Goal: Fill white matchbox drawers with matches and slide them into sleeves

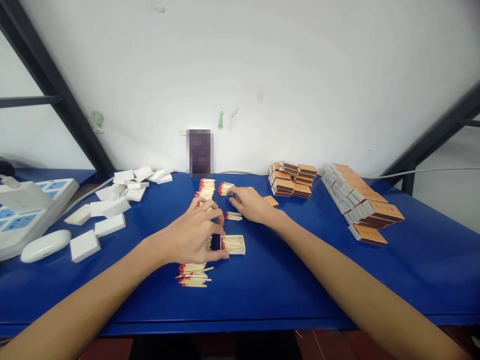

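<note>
A small white matchbox tray (233, 244) with red-tipped matches in it lies on the blue table (262, 285). My left hand (195, 232) is curled, thumb and fingers pinched against the tray's left end. A loose bundle of matches (194, 275) lies just in front of that hand. My right hand (249, 204) reaches farther back, its fingers bent over a small clump of matches (224, 188). A few matches (234, 216) lie under its wrist side. A larger pile of matches (205, 188) sits behind my left hand.
Several white inner trays (112, 205) are scattered at the left. A white power strip (26, 210) and a white oval case (45, 245) sit at the far left. Stacks of orange matchboxes (294, 180) and a long leaning row (360, 202) stand at the right.
</note>
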A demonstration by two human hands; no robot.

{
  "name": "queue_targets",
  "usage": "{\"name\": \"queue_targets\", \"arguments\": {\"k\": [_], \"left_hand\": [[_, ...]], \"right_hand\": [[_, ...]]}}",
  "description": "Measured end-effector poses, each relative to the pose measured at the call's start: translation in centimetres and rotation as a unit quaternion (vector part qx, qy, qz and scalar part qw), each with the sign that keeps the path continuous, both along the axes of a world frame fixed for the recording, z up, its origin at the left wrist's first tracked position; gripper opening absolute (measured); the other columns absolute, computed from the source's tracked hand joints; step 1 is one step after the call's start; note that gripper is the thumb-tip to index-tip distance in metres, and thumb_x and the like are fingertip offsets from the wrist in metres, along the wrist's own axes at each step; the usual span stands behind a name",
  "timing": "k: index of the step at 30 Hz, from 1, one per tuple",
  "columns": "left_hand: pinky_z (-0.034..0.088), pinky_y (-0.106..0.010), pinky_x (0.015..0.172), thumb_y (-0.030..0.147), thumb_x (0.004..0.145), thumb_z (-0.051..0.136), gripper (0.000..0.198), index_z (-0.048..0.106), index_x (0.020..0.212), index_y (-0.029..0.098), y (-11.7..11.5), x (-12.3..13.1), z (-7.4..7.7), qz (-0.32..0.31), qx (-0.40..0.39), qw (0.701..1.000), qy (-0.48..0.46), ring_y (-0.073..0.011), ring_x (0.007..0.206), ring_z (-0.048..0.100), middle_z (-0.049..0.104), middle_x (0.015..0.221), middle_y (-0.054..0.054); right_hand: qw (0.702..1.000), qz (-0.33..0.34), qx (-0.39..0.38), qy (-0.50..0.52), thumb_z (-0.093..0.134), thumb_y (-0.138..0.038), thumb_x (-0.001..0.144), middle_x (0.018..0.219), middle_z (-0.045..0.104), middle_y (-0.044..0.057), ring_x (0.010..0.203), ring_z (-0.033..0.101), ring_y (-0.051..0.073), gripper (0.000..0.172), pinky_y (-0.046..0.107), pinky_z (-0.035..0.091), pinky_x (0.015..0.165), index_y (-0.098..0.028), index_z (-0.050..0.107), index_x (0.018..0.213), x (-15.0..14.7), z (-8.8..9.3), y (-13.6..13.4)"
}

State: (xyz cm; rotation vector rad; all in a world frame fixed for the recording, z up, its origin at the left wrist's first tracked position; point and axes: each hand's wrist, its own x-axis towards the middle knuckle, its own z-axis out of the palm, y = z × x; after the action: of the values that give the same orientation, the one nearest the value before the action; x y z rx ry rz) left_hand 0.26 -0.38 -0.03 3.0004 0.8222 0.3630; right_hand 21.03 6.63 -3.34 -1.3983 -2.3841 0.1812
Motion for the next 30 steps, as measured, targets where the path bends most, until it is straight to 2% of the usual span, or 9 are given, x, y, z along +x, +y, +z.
{"name": "queue_targets", "arguments": {"k": [3, 14, 23, 30], "left_hand": [[0.028, -0.047, 0.097, 0.056, 0.08, 0.064, 0.037, 0.073, 0.086, 0.021, 0.0, 0.0, 0.0, 0.004, -0.004, 1.0, 0.002, -0.025, 0.099, 0.049, 0.062, 0.095, -0.006], [0.028, -0.044, 0.099, 0.057, 0.078, 0.066, 0.038, 0.073, 0.085, 0.02, 0.0, 0.0, -0.2, 0.012, -0.006, 1.0, -0.001, -0.0232, 0.097, 0.05, 0.06, 0.095, -0.005], [0.029, -0.043, 0.096, 0.057, 0.078, 0.067, 0.037, 0.073, 0.085, 0.021, 0.0, 0.0, -0.1, 0.012, -0.016, 1.0, -0.004, -0.0229, 0.096, 0.051, 0.061, 0.096, -0.005], [0.029, -0.043, 0.096, 0.056, 0.077, 0.068, 0.037, 0.073, 0.085, 0.021, -0.1, -0.1, -0.1, 0.013, -0.015, 1.0, -0.008, -0.0228, 0.096, 0.05, 0.061, 0.095, -0.004]], "right_hand": [[1.0, -0.011, 0.0, -0.013, 0.045, -0.022, 0.096, 0.103, 0.068, 0.009, 0.094, 0.061, 0.019, 0.021, 0.025, 0.039, 0.079, -0.019, 0.06, 0.111, -0.6, -0.3, 0.7], [0.999, -0.026, 0.005, -0.039, 0.041, -0.026, 0.098, 0.103, 0.069, 0.009, 0.095, 0.063, 0.02, 0.022, 0.026, 0.039, 0.077, -0.02, 0.059, 0.109, -0.6, -0.6, 1.1], [0.998, -0.038, 0.006, -0.046, 0.038, -0.026, 0.099, 0.098, 0.069, 0.008, 0.088, 0.063, 0.02, 0.021, 0.026, 0.035, 0.068, -0.02, 0.058, 0.103, -0.6, -0.7, 0.4], [0.999, -0.002, 0.005, -0.036, 0.043, -0.021, 0.095, 0.089, 0.068, 0.005, 0.079, 0.059, 0.016, 0.016, 0.024, 0.032, 0.066, -0.019, 0.058, 0.091, -0.1, -0.3, -0.1]]}}
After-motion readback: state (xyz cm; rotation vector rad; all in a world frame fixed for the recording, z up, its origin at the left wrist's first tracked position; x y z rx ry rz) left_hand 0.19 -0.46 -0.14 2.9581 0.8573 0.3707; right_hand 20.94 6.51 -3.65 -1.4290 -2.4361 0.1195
